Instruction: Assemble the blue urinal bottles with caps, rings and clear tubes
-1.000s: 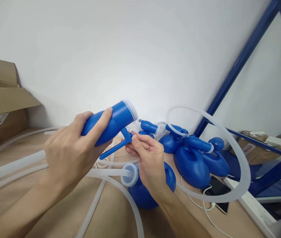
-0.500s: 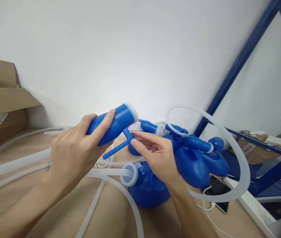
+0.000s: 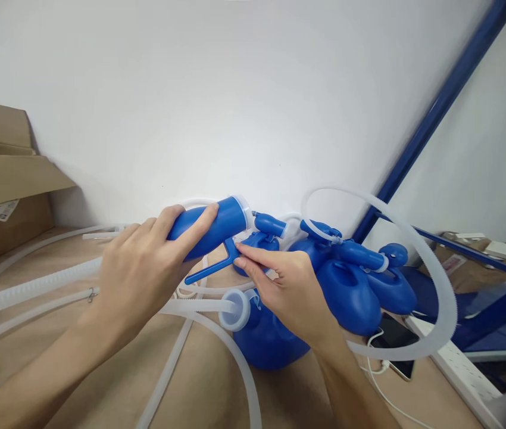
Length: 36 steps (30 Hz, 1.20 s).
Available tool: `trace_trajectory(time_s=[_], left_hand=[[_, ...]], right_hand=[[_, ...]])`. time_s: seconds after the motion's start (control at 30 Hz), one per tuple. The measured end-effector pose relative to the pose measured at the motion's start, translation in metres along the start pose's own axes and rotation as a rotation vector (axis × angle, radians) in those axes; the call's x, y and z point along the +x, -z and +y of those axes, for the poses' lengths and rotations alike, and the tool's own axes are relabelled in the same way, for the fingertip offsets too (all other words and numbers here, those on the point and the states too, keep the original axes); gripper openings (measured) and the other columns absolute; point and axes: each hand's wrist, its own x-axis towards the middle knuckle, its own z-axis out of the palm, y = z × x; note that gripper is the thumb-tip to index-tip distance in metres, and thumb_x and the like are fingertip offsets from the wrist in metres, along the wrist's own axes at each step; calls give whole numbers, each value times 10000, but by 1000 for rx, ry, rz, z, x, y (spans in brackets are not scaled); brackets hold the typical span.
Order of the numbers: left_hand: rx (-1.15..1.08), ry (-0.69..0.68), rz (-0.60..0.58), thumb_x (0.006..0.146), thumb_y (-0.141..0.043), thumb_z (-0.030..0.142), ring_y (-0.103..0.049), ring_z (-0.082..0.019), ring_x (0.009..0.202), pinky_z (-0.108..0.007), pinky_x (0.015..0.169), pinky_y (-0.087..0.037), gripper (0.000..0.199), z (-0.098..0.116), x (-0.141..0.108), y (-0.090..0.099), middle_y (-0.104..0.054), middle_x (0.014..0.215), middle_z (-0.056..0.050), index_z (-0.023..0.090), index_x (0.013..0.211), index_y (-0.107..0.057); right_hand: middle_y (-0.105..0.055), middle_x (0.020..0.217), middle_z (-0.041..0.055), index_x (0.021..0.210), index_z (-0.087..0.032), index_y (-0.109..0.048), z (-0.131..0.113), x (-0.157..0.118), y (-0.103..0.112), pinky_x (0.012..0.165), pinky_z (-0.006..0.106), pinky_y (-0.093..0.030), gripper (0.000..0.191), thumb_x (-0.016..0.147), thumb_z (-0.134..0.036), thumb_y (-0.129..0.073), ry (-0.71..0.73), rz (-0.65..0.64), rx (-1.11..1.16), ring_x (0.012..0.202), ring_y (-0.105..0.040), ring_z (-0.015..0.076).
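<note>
My left hand is wrapped round a blue plastic urinal head, a tube with a white rim tilted up to the right. Beneath it, an L-shaped blue plastic handle points its long arm left; whether it is joined to the urinal head I cannot tell. Thumb and fingertips of my right hand pinch this handle at its right end. Below that hand sits a blue jug, its white collar facing left with a clear hose in it, partly covered by my right hand.
More blue jugs and heads lie on the right under a looping corrugated hose. A phone and white power strip are at the right edge, by a blue metal rack. A cardboard box stands left.
The urinal head has come down slightly to the right and lies a little flatter. My right fingers now pinch the handle more closely, and the view has shifted slightly.
</note>
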Motion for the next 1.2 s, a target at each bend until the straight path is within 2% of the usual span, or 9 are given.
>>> trace_trajectory(time_s=[0.1,0.2,0.33,0.47,0.53,0.67,0.87,1.1,1.2], left_hand=[[34,21,-15,1067,-516,426,-608,-221,681,-358,621,-337,439,1,-2,-3,-722,1139,-96,319,1487,-589],[24,45,-3,1049,-546,465,-598,-218,662,-352,607,-314,471,2,-3,-10,-723,1125,-97,312,1492,-584],[-47,93,12,1029,-586,466,-575,-204,615,-338,575,-289,503,5,-3,-10,-725,1145,-88,293,1501,-567],[-129,88,27,1022,-592,503,-582,-189,602,-332,561,-277,534,10,-2,-4,-725,1127,-75,290,1510,-542],[-152,90,25,1022,-592,512,-592,-184,603,-330,559,-280,541,11,-2,-3,-726,1122,-70,290,1511,-536],[-160,90,33,1020,-585,535,-610,-187,601,-335,546,-274,539,11,-2,-4,-731,1115,-71,278,1493,-556],[-151,84,15,1010,-590,542,-632,-192,614,-329,542,-303,526,11,-2,-3,-730,1107,-75,310,1482,-582],[-162,71,-12,984,-645,503,-635,-193,632,-330,562,-331,612,7,-8,-7,-716,1172,-79,399,1562,-474],[-171,62,-40,981,-648,443,-670,-227,721,-346,612,-390,632,5,-10,-5,-698,1246,-80,460,1575,-431]], right_hand=[[-832,1056,80,1182,-187,-812,1,-1,-12,709,305,-635,281,984,-150,-616,-45,38,-23,804,-819,236],[-830,1084,77,1157,-189,-816,6,3,-15,790,318,-654,280,968,-156,-612,-165,21,153,923,-819,247],[-845,970,53,1083,-198,-826,13,10,4,827,319,-677,199,935,-260,-709,-354,-72,557,900,-823,227],[-842,905,31,1035,-235,-844,22,14,26,826,303,-677,163,889,-291,-795,-403,-222,760,859,-822,199],[-841,909,30,1022,-252,-852,27,14,29,816,293,-670,157,876,-297,-817,-412,-246,789,859,-817,189],[-836,911,30,967,-272,-865,35,15,22,759,269,-647,132,840,-302,-854,-367,-183,789,851,-794,176],[-828,978,33,915,-296,-868,35,17,20,874,310,-630,138,786,-254,-893,-231,-129,729,954,-761,183],[-829,913,22,892,-277,-866,30,15,21,842,319,-650,162,744,-231,-915,-323,-173,749,882,-778,181],[-833,875,26,871,-260,-866,27,15,21,847,334,-657,153,731,-240,-923,-387,-202,712,864,-791,196]])
